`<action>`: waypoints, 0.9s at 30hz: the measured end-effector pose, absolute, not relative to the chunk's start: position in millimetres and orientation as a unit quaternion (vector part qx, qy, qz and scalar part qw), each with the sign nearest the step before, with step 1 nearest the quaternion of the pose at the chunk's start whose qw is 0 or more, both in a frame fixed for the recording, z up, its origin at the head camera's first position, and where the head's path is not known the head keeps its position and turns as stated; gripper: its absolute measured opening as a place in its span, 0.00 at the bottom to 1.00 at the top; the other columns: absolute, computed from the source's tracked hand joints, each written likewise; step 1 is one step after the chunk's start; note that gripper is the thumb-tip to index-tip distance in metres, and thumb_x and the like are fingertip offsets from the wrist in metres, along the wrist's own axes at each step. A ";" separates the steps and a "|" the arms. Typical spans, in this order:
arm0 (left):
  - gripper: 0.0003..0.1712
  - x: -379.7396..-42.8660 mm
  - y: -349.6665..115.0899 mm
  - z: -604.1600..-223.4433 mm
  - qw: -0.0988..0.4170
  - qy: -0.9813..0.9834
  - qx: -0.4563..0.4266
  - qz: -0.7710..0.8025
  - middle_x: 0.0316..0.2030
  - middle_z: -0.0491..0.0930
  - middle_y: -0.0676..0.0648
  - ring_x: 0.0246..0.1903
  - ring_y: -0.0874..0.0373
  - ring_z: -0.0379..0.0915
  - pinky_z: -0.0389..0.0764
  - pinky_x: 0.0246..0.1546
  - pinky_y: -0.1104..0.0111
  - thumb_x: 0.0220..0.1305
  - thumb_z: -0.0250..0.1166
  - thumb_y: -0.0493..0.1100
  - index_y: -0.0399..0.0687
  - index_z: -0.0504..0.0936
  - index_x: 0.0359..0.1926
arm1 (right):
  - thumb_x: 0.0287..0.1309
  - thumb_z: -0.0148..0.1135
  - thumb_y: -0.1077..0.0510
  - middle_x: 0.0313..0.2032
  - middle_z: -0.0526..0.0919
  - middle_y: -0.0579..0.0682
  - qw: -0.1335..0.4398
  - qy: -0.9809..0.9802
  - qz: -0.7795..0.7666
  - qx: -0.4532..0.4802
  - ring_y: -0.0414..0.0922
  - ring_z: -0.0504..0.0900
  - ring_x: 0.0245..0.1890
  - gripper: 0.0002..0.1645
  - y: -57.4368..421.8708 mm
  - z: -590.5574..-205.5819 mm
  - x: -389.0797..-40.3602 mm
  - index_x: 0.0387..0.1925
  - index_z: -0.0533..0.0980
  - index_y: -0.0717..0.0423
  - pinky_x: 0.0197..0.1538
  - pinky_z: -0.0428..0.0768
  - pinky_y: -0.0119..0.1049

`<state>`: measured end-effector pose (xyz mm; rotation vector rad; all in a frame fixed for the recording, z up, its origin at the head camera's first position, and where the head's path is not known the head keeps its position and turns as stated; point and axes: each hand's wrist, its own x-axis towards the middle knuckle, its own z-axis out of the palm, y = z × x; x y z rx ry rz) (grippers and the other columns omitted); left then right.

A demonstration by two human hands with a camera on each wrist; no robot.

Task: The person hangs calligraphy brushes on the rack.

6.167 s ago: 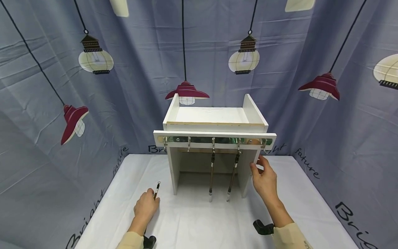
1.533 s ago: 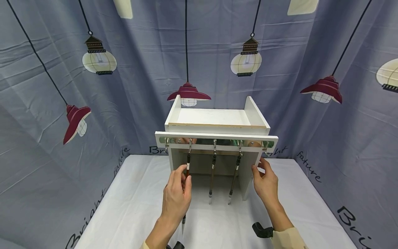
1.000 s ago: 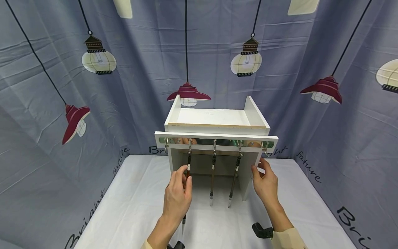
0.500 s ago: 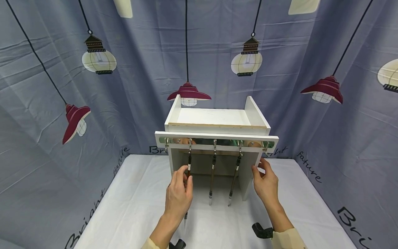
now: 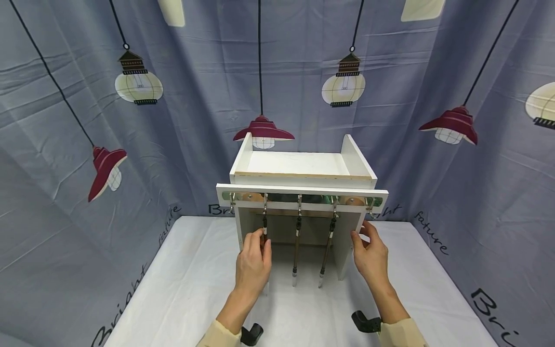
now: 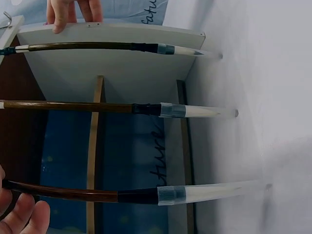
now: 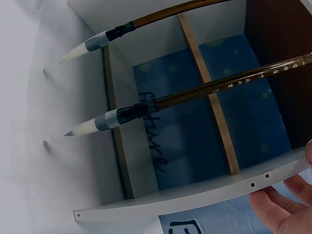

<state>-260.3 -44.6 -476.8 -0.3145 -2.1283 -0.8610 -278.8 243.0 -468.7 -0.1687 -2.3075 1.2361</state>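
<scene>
My left hand holds a calligraphy brush by its dark handle, below the second hook from the left. Its top loop meets that hook, and its white bristles under a clear cap point down at the table. Two more calligraphy brushes hang to its right: a middle brush and a right brush. They dangle from the front rail of a white wooden rack. With thumb and fingers on either side, my right hand grips the rack's right side panel.
The outermost left hook and right hook carry nothing. The rack's top tray has raised sides. White cloth covers the table, and a lamp-print curtain surrounds it. A black wrist mount sits at my right sleeve.
My left hand has brought the brush from the table's left side to the second hook. Lately it shifts slightly right, and the brush stands straighter. My right hand stays on the panel.
</scene>
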 end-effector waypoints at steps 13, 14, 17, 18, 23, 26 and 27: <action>0.12 -271.0 -43.9 -480.2 0.414 -0.840 -0.117 -0.330 0.41 0.81 0.43 0.31 0.53 0.83 0.83 0.27 0.62 0.71 0.66 0.40 0.39 0.81 0.51 | 0.77 0.56 0.54 0.62 0.78 0.66 0.261 -0.850 0.454 -0.058 0.68 0.85 0.53 0.29 243.8 -470.2 -280.0 0.74 0.66 0.54 0.51 0.84 0.64; 0.12 -271.1 -44.0 -480.2 0.413 -0.840 -0.118 -0.331 0.41 0.81 0.44 0.31 0.53 0.83 0.83 0.27 0.62 0.72 0.66 0.40 0.39 0.81 0.52 | 0.77 0.56 0.54 0.62 0.78 0.66 0.261 -0.850 0.454 -0.058 0.68 0.85 0.53 0.29 243.8 -470.2 -280.0 0.74 0.66 0.54 0.51 0.84 0.63; 0.13 -270.6 -44.3 -480.3 0.410 -0.840 -0.118 -0.334 0.41 0.81 0.44 0.31 0.54 0.82 0.83 0.27 0.63 0.72 0.65 0.41 0.39 0.81 0.52 | 0.77 0.56 0.54 0.61 0.79 0.66 0.263 -0.850 0.453 -0.059 0.68 0.85 0.53 0.29 243.6 -470.4 -279.9 0.74 0.66 0.54 0.50 0.84 0.63; 0.13 -270.2 -44.4 -480.3 0.409 -0.841 -0.119 -0.335 0.41 0.81 0.44 0.30 0.54 0.82 0.83 0.26 0.63 0.71 0.65 0.41 0.39 0.81 0.52 | 0.77 0.56 0.54 0.61 0.79 0.66 0.262 -0.850 0.453 -0.060 0.68 0.85 0.53 0.29 243.6 -470.5 -279.8 0.74 0.66 0.54 0.50 0.84 0.63; 0.15 -267.8 -44.4 -480.3 0.397 -0.845 -0.114 -0.340 0.42 0.82 0.44 0.31 0.55 0.82 0.83 0.27 0.64 0.71 0.65 0.43 0.40 0.81 0.53 | 0.77 0.56 0.55 0.62 0.78 0.66 0.260 -0.849 0.456 -0.059 0.68 0.84 0.54 0.29 243.2 -470.9 -279.3 0.74 0.66 0.55 0.51 0.84 0.64; 0.16 -266.8 -45.0 -480.4 0.387 -0.849 -0.110 -0.342 0.42 0.81 0.44 0.31 0.55 0.83 0.82 0.27 0.64 0.71 0.65 0.44 0.41 0.81 0.55 | 0.77 0.56 0.55 0.62 0.78 0.66 0.260 -0.849 0.457 -0.059 0.68 0.84 0.54 0.29 242.9 -470.0 -279.0 0.74 0.66 0.55 0.51 0.84 0.63; 0.17 -266.4 -45.5 -480.2 0.383 -0.851 -0.109 -0.343 0.43 0.81 0.44 0.32 0.55 0.83 0.82 0.28 0.64 0.71 0.65 0.45 0.41 0.81 0.55 | 0.77 0.56 0.55 0.62 0.78 0.66 0.259 -0.849 0.456 -0.060 0.68 0.85 0.54 0.29 242.7 -469.5 -278.7 0.74 0.66 0.55 0.51 0.84 0.63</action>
